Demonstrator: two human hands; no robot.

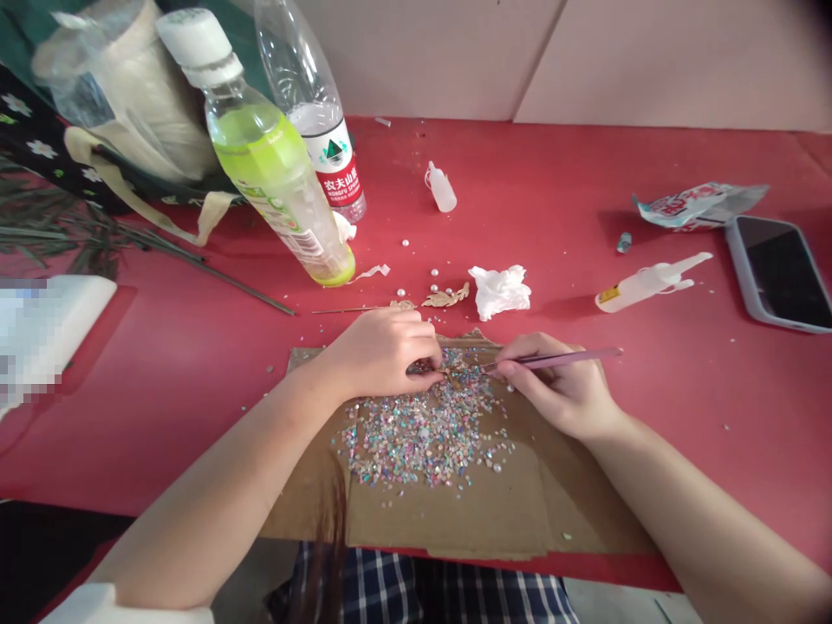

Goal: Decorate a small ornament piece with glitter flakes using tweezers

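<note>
A small gold piece (450, 374) was pinched in the left hand (398, 354), just over the glittery chips (416, 442). Tweezers (565, 357) were pinched between right hand (568, 390) thumb and fingers, tips near the piece; whether anything was gripped by them could not be told. Piece judged light, thin, bendable, best held by its edge; tweezers stiff, smooth, best gripped mid-length. Chips, spread on cardboard (455, 524), judged easily scattered.

gold-coloured piece (453, 374): partly hidden by left hand (388, 354), shape unclear | tweezers (565, 357): tips too small to tell | water bottle (334, 160): top cut off | white object (74, 329): pixelated, cut off at left edge
</note>
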